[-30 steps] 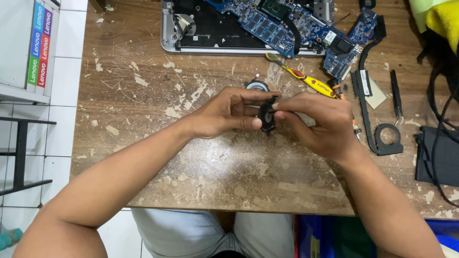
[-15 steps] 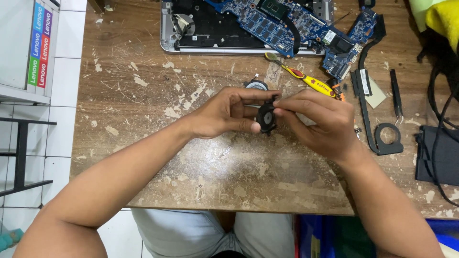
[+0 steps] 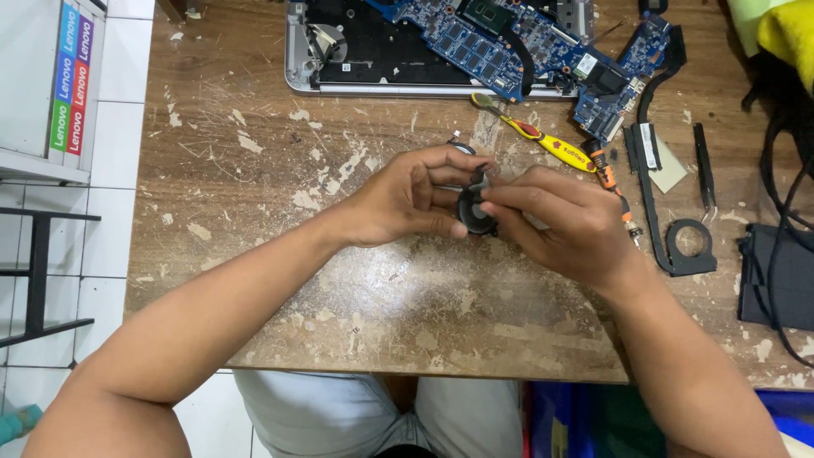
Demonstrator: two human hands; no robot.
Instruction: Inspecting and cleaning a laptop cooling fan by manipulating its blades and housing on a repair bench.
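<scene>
Both my hands meet over the middle of the worn wooden table [image 3: 254, 170]. My left hand [image 3: 407, 199] and my right hand [image 3: 564, 225] together grip a small round black fan part [image 3: 475, 210], held just above the tabletop. Fingers of both hands cover much of it. A second small round piece [image 3: 460, 147] peeks out on the table just behind my left fingers.
An opened laptop base [image 3: 339, 51] with a blue circuit board [image 3: 500, 38] lies at the far edge. A yellow-handled screwdriver [image 3: 551, 144], an orange tool [image 3: 604, 174], a black fan bracket [image 3: 682, 246], tweezers [image 3: 704, 170] and black cables [image 3: 780, 212] sit to the right. A white shelf [image 3: 42, 85] stands left.
The fan part has been turned slightly between my fingers; my hands stay in about the same place over the table.
</scene>
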